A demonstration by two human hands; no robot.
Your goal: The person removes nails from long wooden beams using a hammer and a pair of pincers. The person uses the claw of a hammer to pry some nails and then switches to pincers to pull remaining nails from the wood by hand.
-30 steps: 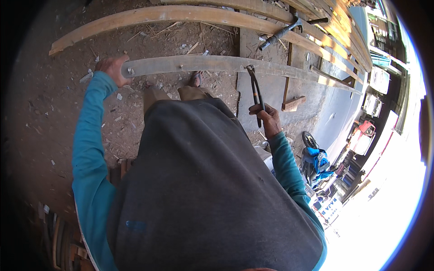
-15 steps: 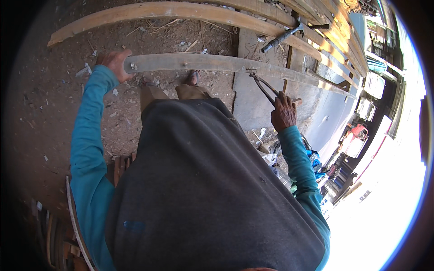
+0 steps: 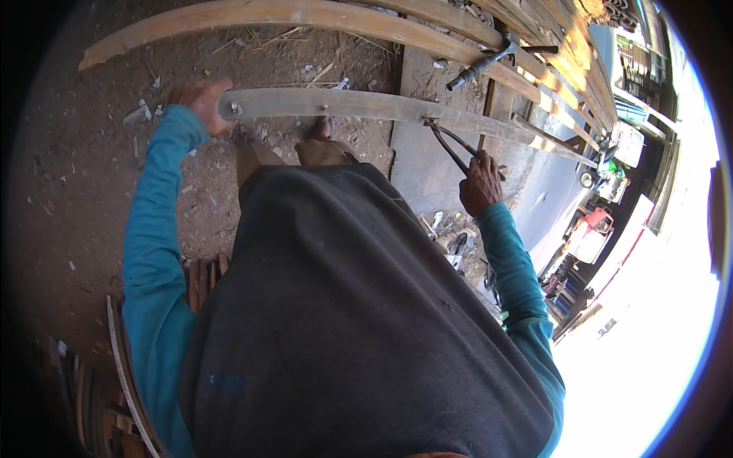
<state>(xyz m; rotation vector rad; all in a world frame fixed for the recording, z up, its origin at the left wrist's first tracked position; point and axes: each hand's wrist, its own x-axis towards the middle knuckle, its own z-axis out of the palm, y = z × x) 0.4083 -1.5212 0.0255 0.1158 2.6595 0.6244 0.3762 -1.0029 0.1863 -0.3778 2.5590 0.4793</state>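
A long grey wooden plank [image 3: 359, 106] stretches across in front of me. My left hand [image 3: 202, 104] is closed around its left end. Small nails or metal bits stand up along its face: one nail [image 3: 236, 108] near the left end and another nail [image 3: 324, 108] farther right. My right hand [image 3: 482, 183] is wrapped around the handles of dark metal pincers [image 3: 450, 145]. Their jaws meet the plank at a third spot, right of its middle; whether they bite on a nail there is too small to tell.
Beyond the plank, a hammer [image 3: 481, 65] with a dark grip lies across long timber beams [image 3: 305, 15]. A grey board [image 3: 424, 168] lies on the dirt floor [image 3: 92, 183]. Wood strips [image 3: 202, 278] are stacked at lower left. A red object [image 3: 594, 229] stands at far right.
My left hand and the plank's left end have shifted slightly to the right. The pincers' jaws have moved a little right too, still at the same spot on the plank.
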